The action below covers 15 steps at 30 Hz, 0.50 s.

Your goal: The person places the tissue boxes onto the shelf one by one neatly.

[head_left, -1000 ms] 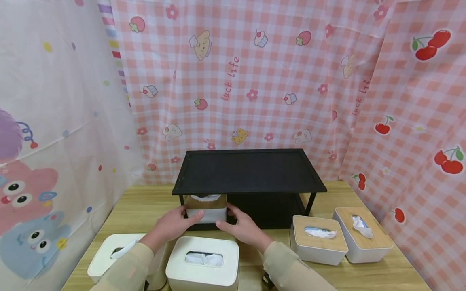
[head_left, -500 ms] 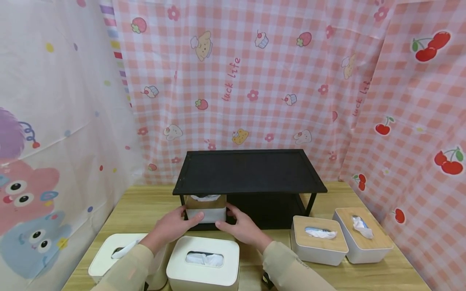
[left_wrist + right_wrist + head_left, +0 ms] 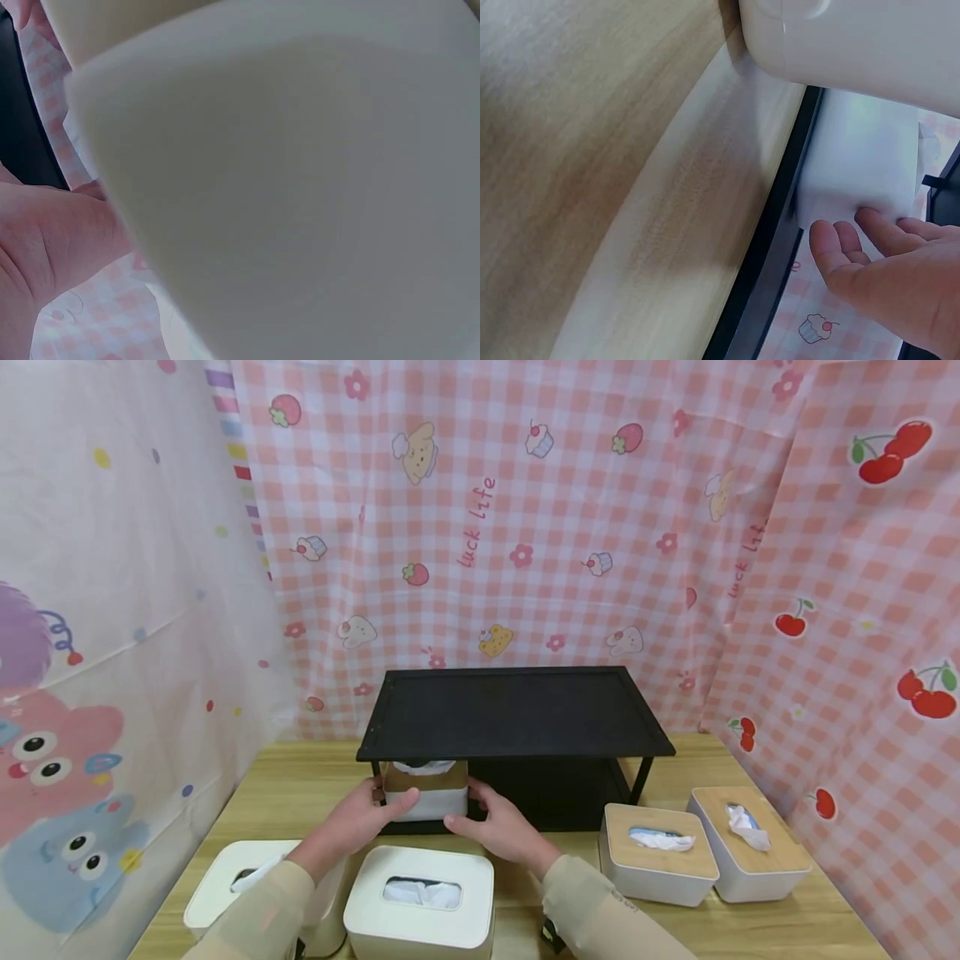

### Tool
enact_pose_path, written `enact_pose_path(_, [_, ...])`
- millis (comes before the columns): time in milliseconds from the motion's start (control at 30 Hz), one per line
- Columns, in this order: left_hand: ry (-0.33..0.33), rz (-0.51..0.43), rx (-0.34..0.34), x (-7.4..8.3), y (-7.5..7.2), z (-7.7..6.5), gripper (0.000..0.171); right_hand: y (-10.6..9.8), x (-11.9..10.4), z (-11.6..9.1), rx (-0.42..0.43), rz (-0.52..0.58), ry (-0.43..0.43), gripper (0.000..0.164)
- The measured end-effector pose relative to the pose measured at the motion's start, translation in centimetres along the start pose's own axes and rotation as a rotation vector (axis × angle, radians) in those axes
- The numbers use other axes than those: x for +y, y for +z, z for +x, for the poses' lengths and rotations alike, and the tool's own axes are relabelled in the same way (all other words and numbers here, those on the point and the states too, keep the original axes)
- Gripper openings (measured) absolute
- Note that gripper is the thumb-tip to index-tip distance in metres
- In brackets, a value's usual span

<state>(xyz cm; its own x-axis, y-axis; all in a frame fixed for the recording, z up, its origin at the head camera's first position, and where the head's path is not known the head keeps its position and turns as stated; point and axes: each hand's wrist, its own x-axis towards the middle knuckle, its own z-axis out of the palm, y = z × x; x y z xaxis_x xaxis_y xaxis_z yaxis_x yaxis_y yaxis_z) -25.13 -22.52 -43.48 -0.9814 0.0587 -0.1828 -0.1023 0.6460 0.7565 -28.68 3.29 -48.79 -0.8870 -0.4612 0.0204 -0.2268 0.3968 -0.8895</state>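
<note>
A tissue box (image 3: 435,804) with a light wall and a wood-coloured lid sits on the lower level of the black two-tier shelf (image 3: 517,714), at its left end. The upper board hides the back of its lid. My left hand (image 3: 351,828) is at the box's left side, with the thumb straight across the front face. On the other side, my right hand (image 3: 504,832) has its fingertips right at the box's right wall. The right wrist view shows those loosely extended fingers (image 3: 889,234) against the white wall. A pale box surface (image 3: 285,187) fills most of the left wrist view.
Two white-lidded tissue boxes stand in front: one (image 3: 420,893) centre, the other (image 3: 213,893) partly behind my left forearm. Two wooden-lidded tissue boxes, one (image 3: 656,856) nearer and one (image 3: 750,843) farther right, stand right of the shelf. Patterned curtains surround the wooden table (image 3: 277,777).
My left thumb has shifted slightly upward on the box's front, and the left fingers have moved a little. The right hand and the box stay in nearly the same place.
</note>
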Motion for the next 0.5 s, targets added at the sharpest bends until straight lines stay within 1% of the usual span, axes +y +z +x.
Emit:
enact_pose_path(167, [0.022, 0.019, -0.003, 0.10, 0.12, -0.24, 0.106, 0.12, -0.28, -0.18, -0.023, -0.007, 0.001, 0.091])
enact_pose_path(367, [0.038, 0.009, 0.002, 0.04, 0.29, -0.23, 0.104, 0.15, -0.54, -0.46, -0.033, -0.005, 0.019, 0.091])
enact_pose_path(500, [0.046, 0.012, 0.004, 0.05, 0.38, -0.20, 0.103, 0.10, -0.36, -0.44, -0.038, -0.005, 0.016, 0.091])
